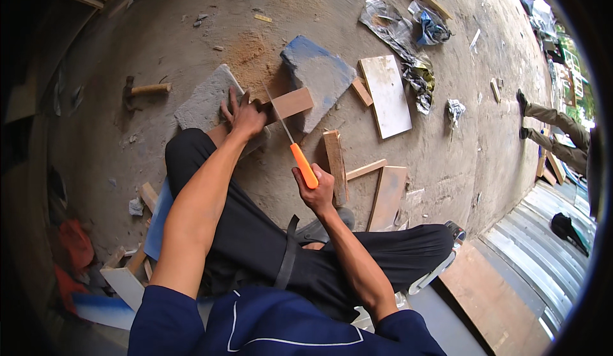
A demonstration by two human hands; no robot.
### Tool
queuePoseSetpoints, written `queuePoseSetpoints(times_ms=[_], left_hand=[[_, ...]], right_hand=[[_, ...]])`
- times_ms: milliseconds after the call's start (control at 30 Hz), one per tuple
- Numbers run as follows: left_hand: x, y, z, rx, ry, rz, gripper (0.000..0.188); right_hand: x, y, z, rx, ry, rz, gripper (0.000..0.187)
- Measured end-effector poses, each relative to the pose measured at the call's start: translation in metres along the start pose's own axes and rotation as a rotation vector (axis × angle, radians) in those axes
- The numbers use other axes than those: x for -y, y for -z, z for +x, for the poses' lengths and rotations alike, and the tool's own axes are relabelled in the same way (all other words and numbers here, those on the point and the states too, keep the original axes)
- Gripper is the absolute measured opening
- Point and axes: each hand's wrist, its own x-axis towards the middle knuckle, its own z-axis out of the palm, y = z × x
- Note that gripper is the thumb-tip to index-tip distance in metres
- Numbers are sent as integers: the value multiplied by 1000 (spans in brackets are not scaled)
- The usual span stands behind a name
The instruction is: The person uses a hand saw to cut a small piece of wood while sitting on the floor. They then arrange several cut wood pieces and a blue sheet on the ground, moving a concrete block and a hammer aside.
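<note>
My right hand (317, 193) is closed around the orange handle of a handsaw (304, 166). Its narrow blade points away from me and crosses a wooden plank (294, 104). My left hand (248, 118) presses on that plank just left of the blade, fingers spread. Beneath the plank's right part is a blue-stained slab (317, 75); a grey block (207, 100) lies by my left hand. Part of the plank is hidden under my left hand and forearm. How deep the blade has cut cannot be made out.
Sawdust (249, 53) covers the ground beyond the blocks. A hammer (147, 90) lies to the left. Rightward are a white board (386, 95), crumpled wrappers (399, 33) and an upright-looking wood offcut (334, 164). Another person's legs (555, 129) show at far right, near corrugated metal sheets (530, 247).
</note>
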Motion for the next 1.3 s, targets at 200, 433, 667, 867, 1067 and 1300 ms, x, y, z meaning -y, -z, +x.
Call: queuePoseSetpoints(times_ms=[200,433,667,867,1067,1300], left_hand=[[2,-5,4,-30,18,-16,43],[9,-12,7,-91,4,-3,41],[14,-22,11,-147,-29,62,46],[4,-13,9,-85,34,50,44],[21,-24,18,-170,3,37,39],[0,-7,9,-37,37,164,48]], right_hand=[[-5,-2,-11,-1,-20,78,20],[-6,-1,-8,27,-14,98,17],[-3,-7,14,76,-56,79,12],[-1,4,-2,86,-97,135,10],[-2,11,-5,126,-87,96,12],[11,26,-13,123,-140,65,10]])
